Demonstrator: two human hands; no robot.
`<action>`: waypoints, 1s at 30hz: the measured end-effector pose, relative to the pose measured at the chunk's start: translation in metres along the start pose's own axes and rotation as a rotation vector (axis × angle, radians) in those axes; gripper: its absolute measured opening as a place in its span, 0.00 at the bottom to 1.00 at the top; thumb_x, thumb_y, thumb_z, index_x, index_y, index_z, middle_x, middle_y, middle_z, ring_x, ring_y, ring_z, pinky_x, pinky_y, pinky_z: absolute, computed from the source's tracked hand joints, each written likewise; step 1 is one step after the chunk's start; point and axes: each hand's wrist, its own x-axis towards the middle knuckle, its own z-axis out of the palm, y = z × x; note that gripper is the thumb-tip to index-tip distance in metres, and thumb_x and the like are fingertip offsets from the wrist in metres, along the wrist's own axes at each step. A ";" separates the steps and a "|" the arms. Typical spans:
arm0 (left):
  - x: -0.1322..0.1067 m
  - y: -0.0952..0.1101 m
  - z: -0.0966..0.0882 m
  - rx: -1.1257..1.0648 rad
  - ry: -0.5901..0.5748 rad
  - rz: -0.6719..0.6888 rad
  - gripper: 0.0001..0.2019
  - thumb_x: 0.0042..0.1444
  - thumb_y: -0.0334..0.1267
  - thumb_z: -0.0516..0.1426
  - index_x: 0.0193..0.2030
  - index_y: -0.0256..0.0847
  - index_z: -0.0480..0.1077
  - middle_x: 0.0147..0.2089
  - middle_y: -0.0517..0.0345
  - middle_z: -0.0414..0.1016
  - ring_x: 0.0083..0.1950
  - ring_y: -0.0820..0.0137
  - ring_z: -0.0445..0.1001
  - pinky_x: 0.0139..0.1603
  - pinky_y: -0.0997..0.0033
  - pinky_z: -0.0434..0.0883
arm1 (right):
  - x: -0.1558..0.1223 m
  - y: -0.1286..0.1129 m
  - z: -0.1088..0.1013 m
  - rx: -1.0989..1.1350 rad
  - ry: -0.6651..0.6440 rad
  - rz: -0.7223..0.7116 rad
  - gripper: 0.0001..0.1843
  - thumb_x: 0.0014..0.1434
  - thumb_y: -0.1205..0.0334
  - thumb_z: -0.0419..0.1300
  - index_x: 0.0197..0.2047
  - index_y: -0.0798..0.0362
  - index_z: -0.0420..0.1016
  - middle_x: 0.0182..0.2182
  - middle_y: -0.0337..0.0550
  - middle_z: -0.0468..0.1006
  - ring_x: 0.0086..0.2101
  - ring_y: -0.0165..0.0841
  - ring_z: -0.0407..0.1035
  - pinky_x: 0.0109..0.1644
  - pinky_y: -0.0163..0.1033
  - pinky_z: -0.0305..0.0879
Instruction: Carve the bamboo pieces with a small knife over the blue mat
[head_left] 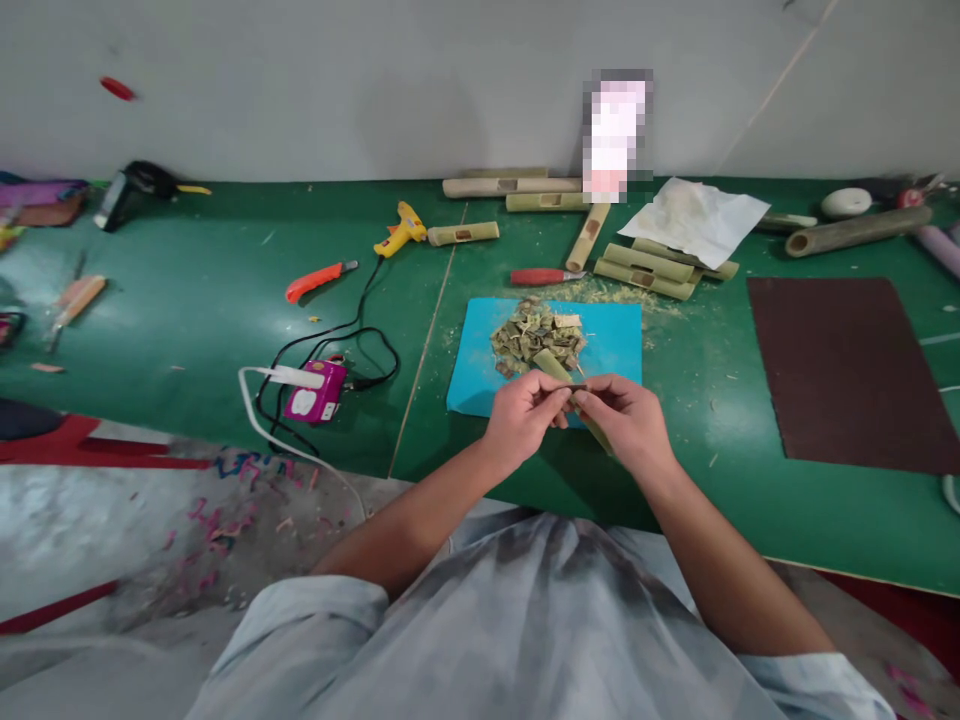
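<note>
My left hand point(525, 412) and my right hand point(625, 412) meet over the near edge of a blue sheet point(469, 360). Both are closed around a slim green bamboo tube point(552, 363), which slants from upper left to lower right. A small dark flat piece point(576, 388) shows between my thumbs and fingertips at the tube; its exact fit against the tube is hidden. Just beyond my fingers, a heap of bamboo chips point(529, 335) lies on the blue sheet.
Behind the sheet lie a red-handled carving knife point(541, 277), notched bamboo tubes point(645, 277) and white paper point(690, 218). Leftward are a yellow glue gun point(401, 232), an orange cutter point(315, 283) and a purple power block point(316, 390) with cables. A dark brown sheet point(847, 370) lies right.
</note>
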 end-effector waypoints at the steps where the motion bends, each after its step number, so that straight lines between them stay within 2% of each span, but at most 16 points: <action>1: 0.000 -0.001 0.000 -0.007 0.007 -0.004 0.16 0.60 0.50 0.62 0.35 0.38 0.70 0.27 0.61 0.75 0.23 0.76 0.73 0.25 0.76 0.71 | 0.001 0.000 -0.001 -0.017 0.002 -0.009 0.16 0.48 0.49 0.70 0.32 0.52 0.77 0.25 0.38 0.78 0.25 0.31 0.70 0.30 0.37 0.67; 9: 0.004 -0.001 -0.008 0.094 -0.075 0.032 0.11 0.60 0.45 0.62 0.39 0.38 0.72 0.27 0.61 0.74 0.29 0.72 0.75 0.31 0.74 0.72 | 0.001 0.001 -0.007 -0.117 -0.014 -0.071 0.13 0.51 0.50 0.68 0.27 0.52 0.77 0.22 0.37 0.76 0.24 0.30 0.68 0.28 0.35 0.64; 15: 0.003 0.003 -0.011 0.142 -0.037 0.089 0.13 0.59 0.43 0.62 0.29 0.39 0.68 0.24 0.61 0.73 0.26 0.75 0.73 0.29 0.76 0.69 | 0.001 0.003 -0.008 -0.168 -0.079 -0.131 0.15 0.55 0.47 0.64 0.31 0.52 0.77 0.23 0.38 0.76 0.23 0.30 0.69 0.26 0.35 0.64; 17: 0.001 0.003 -0.010 0.097 -0.025 0.058 0.13 0.59 0.45 0.62 0.31 0.39 0.69 0.24 0.61 0.73 0.26 0.75 0.73 0.29 0.76 0.70 | 0.001 0.002 -0.010 -0.215 -0.086 -0.182 0.14 0.56 0.49 0.63 0.30 0.51 0.77 0.24 0.38 0.77 0.25 0.30 0.69 0.28 0.36 0.65; 21: -0.002 0.002 -0.008 -0.062 -0.081 -0.048 0.15 0.56 0.48 0.65 0.41 0.37 0.74 0.28 0.60 0.76 0.24 0.74 0.75 0.28 0.73 0.74 | -0.004 -0.001 -0.011 -0.331 -0.064 -0.316 0.09 0.57 0.54 0.63 0.29 0.48 0.77 0.27 0.40 0.77 0.28 0.32 0.69 0.34 0.39 0.67; 27: -0.005 0.002 -0.008 -0.197 -0.104 -0.172 0.18 0.52 0.48 0.68 0.43 0.36 0.79 0.29 0.55 0.79 0.29 0.70 0.78 0.30 0.72 0.75 | -0.010 0.005 -0.012 -0.439 -0.008 -0.445 0.07 0.61 0.56 0.60 0.34 0.46 0.77 0.30 0.42 0.79 0.30 0.34 0.70 0.37 0.41 0.69; 30: -0.006 0.000 -0.010 -0.249 -0.119 -0.226 0.19 0.49 0.48 0.69 0.42 0.35 0.79 0.29 0.55 0.80 0.27 0.71 0.78 0.29 0.72 0.74 | -0.010 0.010 -0.015 -0.468 -0.002 -0.491 0.07 0.61 0.57 0.59 0.34 0.47 0.77 0.30 0.42 0.79 0.31 0.34 0.72 0.37 0.41 0.69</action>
